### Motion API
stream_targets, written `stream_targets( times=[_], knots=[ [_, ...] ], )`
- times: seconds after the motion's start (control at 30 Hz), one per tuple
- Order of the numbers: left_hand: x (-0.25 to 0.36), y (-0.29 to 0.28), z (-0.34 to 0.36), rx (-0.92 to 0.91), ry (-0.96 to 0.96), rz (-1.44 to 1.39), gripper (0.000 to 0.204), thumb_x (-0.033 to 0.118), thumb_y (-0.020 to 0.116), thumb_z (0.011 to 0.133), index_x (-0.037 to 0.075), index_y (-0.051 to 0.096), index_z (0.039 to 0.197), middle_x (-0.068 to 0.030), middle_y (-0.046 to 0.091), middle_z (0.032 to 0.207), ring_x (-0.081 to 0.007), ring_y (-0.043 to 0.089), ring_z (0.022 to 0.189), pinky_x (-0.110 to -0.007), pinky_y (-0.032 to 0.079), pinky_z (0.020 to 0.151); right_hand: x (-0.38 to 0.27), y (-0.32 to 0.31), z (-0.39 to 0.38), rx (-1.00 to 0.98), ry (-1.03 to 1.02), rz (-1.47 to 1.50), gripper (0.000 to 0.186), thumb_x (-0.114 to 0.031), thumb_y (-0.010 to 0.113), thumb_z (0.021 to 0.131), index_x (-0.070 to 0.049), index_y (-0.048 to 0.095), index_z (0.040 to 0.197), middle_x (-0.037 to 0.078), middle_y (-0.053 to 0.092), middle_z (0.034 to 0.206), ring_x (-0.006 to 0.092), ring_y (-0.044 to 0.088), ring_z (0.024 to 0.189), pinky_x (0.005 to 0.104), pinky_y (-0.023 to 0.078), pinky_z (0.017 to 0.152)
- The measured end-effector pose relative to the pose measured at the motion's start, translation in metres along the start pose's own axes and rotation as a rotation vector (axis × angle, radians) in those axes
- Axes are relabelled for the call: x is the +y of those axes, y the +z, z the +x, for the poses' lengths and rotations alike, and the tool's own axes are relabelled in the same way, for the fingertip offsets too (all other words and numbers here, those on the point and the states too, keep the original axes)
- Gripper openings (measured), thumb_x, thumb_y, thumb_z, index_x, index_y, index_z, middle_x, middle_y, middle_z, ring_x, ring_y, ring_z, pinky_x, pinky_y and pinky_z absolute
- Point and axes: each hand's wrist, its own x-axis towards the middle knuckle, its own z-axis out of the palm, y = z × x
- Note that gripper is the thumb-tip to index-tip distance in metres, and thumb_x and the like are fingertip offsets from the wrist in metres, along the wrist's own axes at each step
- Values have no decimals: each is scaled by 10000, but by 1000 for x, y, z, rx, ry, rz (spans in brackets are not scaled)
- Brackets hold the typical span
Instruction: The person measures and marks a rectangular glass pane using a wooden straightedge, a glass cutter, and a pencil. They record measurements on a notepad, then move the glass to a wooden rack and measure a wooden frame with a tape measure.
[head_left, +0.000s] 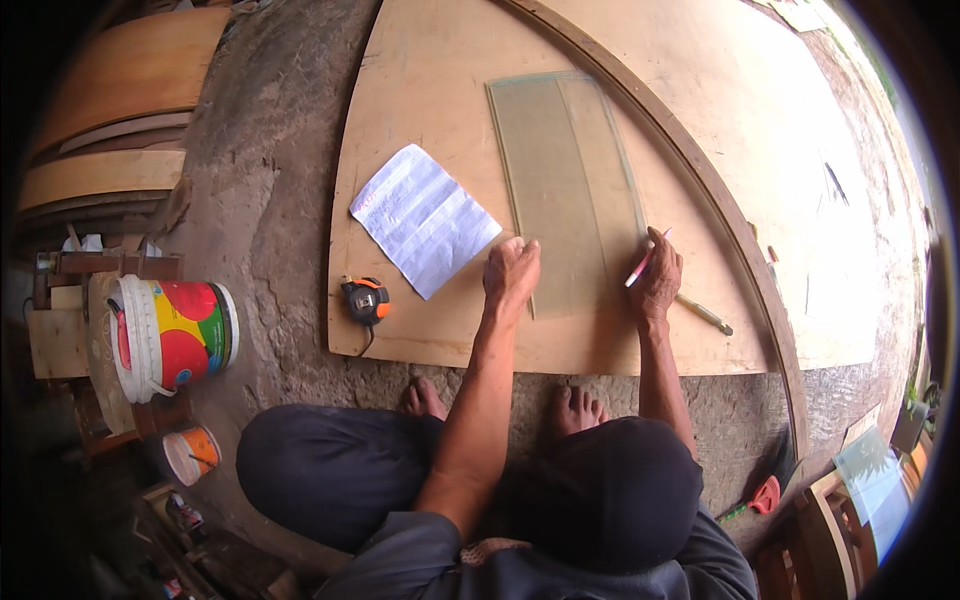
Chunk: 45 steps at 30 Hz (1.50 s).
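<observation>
A clear, greenish rectangular glass pane [575, 180] lies on a large plywood sheet [440, 80]. A straight line runs lengthwise down it. My left hand [512, 270] is closed at the pane's left edge, and its curled fingers hide what they grip. At the pane's right edge my right hand [660, 280] is closed around a red-and-white pen [637, 270], slanted over the glass. Beside that hand lies a slim tool with a metal end [706, 314]. To the left are a creased sheet of paper [425, 220] with handwriting and an orange-and-black tape measure [366, 300].
A long wooden strip [690, 150] crosses the plywood on the right. Left on the rough floor stand a colourful paint bucket [185, 335] and a small orange tub [192, 453]. Boards [110, 180] are stacked at far left. A red-handled tool [765, 495] lies at lower right.
</observation>
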Motion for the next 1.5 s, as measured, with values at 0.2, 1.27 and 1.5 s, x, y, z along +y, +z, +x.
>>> stream_targets(
  times=[0.2,1.27,1.5],
  knots=[
    [-6,3,-5,19,44,10,365,249,538,936,22,450,664,-76,479,638,-211,474,632,-398,402,607,2,-4,-4,16,-4,26,388,43,527,856,-48,586,1228,151,660,1021,322,618,948,414,444,874],
    [35,6,88,309,170,97,465,177,617,879,-101,542,1243,-288,594,1142,-403,556,1147,-468,444,1006,-7,2,-20,4,77,-170,520,41,526,854,-140,555,1341,141,637,1223,339,570,1143,477,419,967],
    [42,11,117,261,42,39,459,247,589,891,-43,563,1246,-240,561,1218,-380,543,1193,-480,448,1023,3,2,-24,-12,115,-158,498,-2,531,865,-146,565,1341,108,648,1203,326,584,1121,467,423,959]
  ],
)
